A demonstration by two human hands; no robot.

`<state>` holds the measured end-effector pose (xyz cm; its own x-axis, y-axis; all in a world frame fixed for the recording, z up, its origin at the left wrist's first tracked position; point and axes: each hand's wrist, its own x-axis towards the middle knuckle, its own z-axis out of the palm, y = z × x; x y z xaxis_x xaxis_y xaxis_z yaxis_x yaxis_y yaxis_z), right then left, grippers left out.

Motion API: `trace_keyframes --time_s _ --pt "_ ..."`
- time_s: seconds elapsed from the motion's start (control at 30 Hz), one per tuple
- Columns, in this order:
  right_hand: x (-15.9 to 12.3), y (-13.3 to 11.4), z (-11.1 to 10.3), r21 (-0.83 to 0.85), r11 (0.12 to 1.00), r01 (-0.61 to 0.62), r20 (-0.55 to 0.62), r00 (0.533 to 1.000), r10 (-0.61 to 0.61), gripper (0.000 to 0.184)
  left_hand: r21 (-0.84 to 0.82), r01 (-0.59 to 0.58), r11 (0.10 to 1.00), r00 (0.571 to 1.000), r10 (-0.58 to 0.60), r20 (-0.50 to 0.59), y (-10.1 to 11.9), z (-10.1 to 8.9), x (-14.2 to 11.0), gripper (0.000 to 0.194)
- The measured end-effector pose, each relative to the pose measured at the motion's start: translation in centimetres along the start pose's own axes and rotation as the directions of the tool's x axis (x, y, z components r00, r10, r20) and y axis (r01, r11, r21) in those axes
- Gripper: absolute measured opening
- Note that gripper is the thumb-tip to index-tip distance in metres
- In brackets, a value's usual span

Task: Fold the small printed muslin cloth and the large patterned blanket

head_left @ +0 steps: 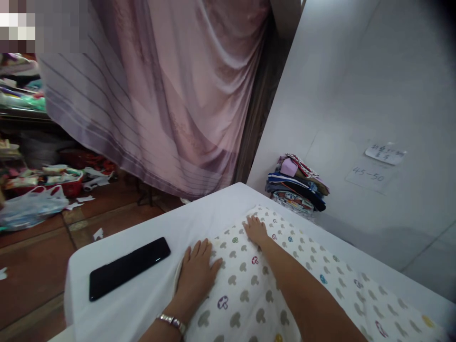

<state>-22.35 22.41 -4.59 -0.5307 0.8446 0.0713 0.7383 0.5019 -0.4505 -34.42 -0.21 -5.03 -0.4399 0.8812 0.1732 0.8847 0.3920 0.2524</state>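
Note:
A white cloth (245, 280) printed with grey and coloured mushrooms lies spread over the white-covered table (217, 213). My left hand (197, 270) rests flat on the cloth's left edge, fingers spread, a metal bracelet (171, 322) on the wrist. Farther off, near the cloth's far corner, my right hand (255, 230) presses down on it with fingers stretched out. Neither hand grips anything that I can see. To the left of my left hand a black phone (130, 268) lies on the table, apart from the cloth.
Folded clothes (297, 183) are stacked against the white wall (356, 95) beyond the table's right edge. A pink curtain (185, 95) hangs behind the table. On the tiled floor at left are a plastic bag (35, 206), a red basket (74, 185) and paper scraps.

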Motion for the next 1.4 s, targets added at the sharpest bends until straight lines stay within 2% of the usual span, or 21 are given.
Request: trace_keyframes --time_s 0.1,0.3,0.43,0.57,0.73,0.87,0.97,1.13,1.27,1.4 --pt "0.6 -0.5 0.1 -0.111 0.994 -0.017 0.024 1.000 0.019 0.042 -0.015 0.014 1.000 1.000 -0.015 -0.024 0.0 -0.4 0.0 0.055" --pt "1.3 -1.4 0.5 -0.236 0.971 -0.030 0.016 0.999 0.035 0.051 0.010 0.091 0.996 0.983 -0.088 -0.161 -0.8 -2.7 0.1 0.037" --pt "1.6 -1.8 1.2 -0.258 0.966 0.016 0.080 0.997 0.005 0.053 0.054 0.152 0.987 0.984 -0.146 -0.100 -1.6 -3.4 0.1 0.034" --pt "1.2 -2.2 1.6 -0.259 0.966 0.016 0.067 0.998 0.001 0.052 0.056 0.167 0.984 0.985 -0.165 -0.045 -2.0 -3.4 0.1 0.027" --pt "0.2 -3.1 2.0 -0.248 0.957 0.151 0.062 0.988 -0.140 0.042 0.015 0.182 0.983 0.983 -0.181 -0.040 -2.0 -3.5 0.2 0.020" --pt "0.4 -3.5 1.7 -0.235 0.953 0.193 0.095 0.980 -0.175 0.041 -0.030 0.213 0.977 0.977 -0.214 -0.020 -1.8 -3.7 0.1 0.019" --pt "0.7 -3.9 1.2 -0.223 0.926 0.303 0.156 0.949 -0.273 0.048 -0.042 0.218 0.975 0.975 -0.220 -0.028 -1.7 -3.8 -0.1 0.018" --pt "0.7 -5.2 0.6 -0.215 0.833 0.511 0.262 0.851 -0.455 0.043 -0.079 0.208 0.975 0.975 -0.213 -0.063 -1.5 -4.0 -0.2 0.030" --pt "1.0 -5.8 -0.2 -0.263 0.777 0.572 0.308 0.813 -0.494 0.039 -0.106 0.157 0.982 0.979 -0.168 -0.111 -1.4 -4.2 -0.2 0.031" --pt "1.4 -6.0 -1.0 -0.327 0.743 0.584 0.343 0.806 -0.483 0.028 -0.123 0.126 0.984 0.979 -0.143 -0.146 -1.3 -4.3 -0.2 0.027"
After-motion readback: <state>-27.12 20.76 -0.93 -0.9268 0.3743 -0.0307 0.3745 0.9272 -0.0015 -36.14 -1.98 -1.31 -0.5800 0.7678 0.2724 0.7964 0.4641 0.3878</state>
